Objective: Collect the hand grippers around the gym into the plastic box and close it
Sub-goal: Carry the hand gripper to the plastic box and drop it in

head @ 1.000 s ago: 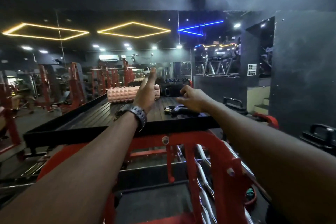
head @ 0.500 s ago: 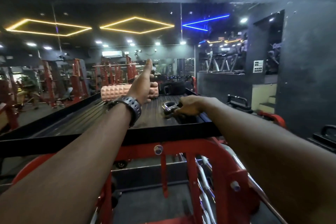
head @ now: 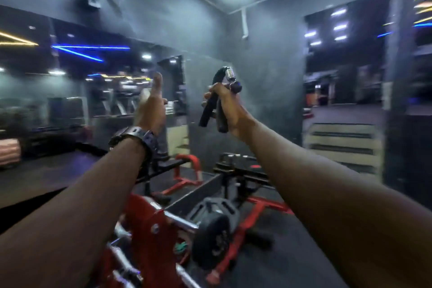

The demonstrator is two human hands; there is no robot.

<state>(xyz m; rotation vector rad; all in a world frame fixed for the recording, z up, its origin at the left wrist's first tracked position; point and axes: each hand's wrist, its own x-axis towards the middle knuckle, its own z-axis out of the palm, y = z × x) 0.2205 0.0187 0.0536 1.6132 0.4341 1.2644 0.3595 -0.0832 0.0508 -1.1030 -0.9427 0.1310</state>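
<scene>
My right hand is raised at chest height and closed around a black hand gripper, whose steel spring coil points up and whose two handles hang down. My left hand, with a dark watch on the wrist, is held up beside it, about a hand's width to the left, fingers extended and holding nothing. The plastic box is not in view. The picture is blurred by motion.
Below my arms stands a red machine frame with chrome bars and a black weight plate. A black platform with a pink foam roller lies at far left. Steps rise at the right, beside a grey wall.
My right hand picked the hand gripper off the black platform and lifted it. The view swung right, away from the platform, and my left hand rose with fingers spread.
</scene>
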